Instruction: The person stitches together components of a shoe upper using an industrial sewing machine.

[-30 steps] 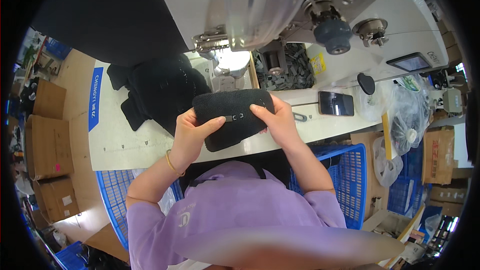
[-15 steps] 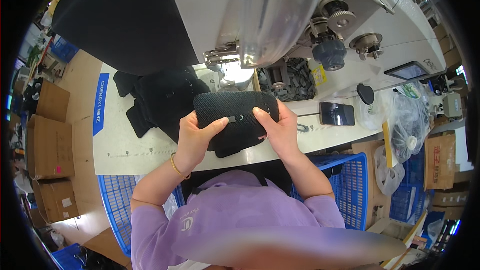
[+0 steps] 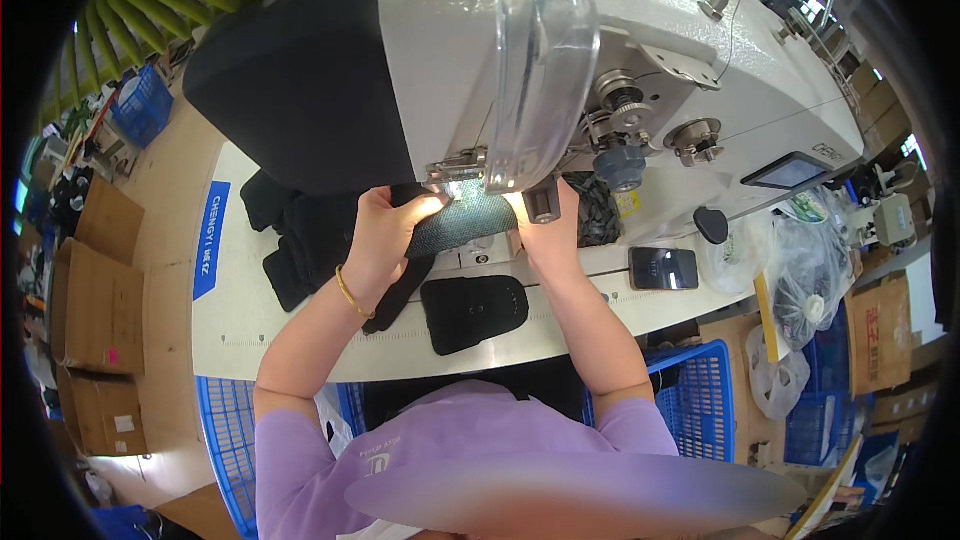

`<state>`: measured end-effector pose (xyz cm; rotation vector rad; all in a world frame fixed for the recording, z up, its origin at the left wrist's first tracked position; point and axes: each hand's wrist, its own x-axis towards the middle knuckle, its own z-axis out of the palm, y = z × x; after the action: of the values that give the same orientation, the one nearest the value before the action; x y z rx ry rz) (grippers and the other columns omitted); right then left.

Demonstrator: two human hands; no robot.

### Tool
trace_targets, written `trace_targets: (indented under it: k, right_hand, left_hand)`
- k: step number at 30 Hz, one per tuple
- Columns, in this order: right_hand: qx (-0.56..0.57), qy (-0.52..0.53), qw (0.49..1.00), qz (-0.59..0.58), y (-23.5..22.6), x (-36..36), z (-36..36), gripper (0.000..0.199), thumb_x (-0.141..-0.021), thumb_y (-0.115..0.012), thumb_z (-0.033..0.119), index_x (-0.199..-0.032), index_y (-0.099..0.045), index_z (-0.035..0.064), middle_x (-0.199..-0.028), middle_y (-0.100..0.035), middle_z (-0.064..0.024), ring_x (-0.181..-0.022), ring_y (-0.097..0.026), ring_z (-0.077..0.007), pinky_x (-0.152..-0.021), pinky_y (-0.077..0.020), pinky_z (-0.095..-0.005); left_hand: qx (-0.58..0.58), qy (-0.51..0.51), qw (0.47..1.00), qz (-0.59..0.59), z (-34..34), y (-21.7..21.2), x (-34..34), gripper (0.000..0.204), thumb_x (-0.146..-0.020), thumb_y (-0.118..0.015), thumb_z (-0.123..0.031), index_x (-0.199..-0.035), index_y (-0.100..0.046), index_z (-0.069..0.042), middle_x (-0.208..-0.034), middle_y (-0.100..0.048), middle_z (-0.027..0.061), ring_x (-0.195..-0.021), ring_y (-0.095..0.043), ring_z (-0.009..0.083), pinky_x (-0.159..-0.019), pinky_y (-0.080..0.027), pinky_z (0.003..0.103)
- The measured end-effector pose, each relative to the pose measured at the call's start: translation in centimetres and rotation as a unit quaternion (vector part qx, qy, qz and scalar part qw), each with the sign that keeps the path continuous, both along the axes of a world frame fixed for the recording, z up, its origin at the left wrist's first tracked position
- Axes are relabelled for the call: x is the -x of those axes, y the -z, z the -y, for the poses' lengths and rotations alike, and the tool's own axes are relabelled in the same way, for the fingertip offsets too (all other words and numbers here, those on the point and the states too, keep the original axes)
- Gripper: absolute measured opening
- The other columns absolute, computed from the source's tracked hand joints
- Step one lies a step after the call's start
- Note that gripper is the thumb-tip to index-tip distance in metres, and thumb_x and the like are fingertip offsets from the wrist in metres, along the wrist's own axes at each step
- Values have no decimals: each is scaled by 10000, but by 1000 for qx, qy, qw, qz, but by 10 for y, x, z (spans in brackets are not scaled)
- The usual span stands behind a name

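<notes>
We see our left hand [image 3: 385,225] and right hand [image 3: 545,230] both pinching a black fabric piece [image 3: 462,223] flat under the sewing machine's [image 3: 600,50] lit needle area, mid-table. Another black padded piece [image 3: 474,311] lies loose near the table's [image 3: 240,340] front edge; a phone [image 3: 664,268] sits toward the right.

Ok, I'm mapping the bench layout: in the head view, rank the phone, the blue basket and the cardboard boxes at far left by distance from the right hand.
1. Phone, on the table just right of the right hand.
2. Blue basket, below the table edge, lower right.
3. Cardboard boxes, on the floor across at far left.
</notes>
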<state>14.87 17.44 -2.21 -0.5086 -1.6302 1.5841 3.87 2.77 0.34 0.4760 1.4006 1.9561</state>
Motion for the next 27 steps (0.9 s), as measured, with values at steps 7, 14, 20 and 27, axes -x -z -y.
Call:
trace_targets:
  k: [7,14,20,27]
  right_hand:
    - [42,-21,999,2,-11,0,3,70,-876,-567,102,-889,-609,48,-717,-576,15,-594,-536,-52,-494,-439,-231]
    - [47,-35,998,26,-9,0,0,106,-882,-569,127,-933,-609,43,-748,-577,4,-603,-548,-60,-494,-478,-233]
    - [82,-62,994,39,-9,-6,-3,121,-891,-576,146,-936,-579,33,-743,-571,-3,-536,-524,-58,-448,-458,-214]
    - [69,-79,994,28,-7,-6,-4,160,-889,-605,173,-934,-562,25,-725,-577,-12,-487,-501,-57,-421,-425,-216]
  left_hand:
    - [2,1,1000,-27,-2,4,4,172,-813,-606,45,-980,-647,54,-922,-669,95,-770,-652,151,-683,-542,281]
    - [1,15,998,-56,-2,1,10,180,-814,-605,54,-989,-645,41,-925,-664,87,-807,-642,146,-730,-530,283]
    - [-12,-26,999,19,0,-4,1,64,-859,-557,19,-873,-605,59,-841,-650,86,-722,-638,134,-659,-528,253]
    - [-43,-22,995,92,10,1,9,85,-863,-566,-4,-922,-598,47,-850,-648,103,-743,-653,157,-685,-545,254]
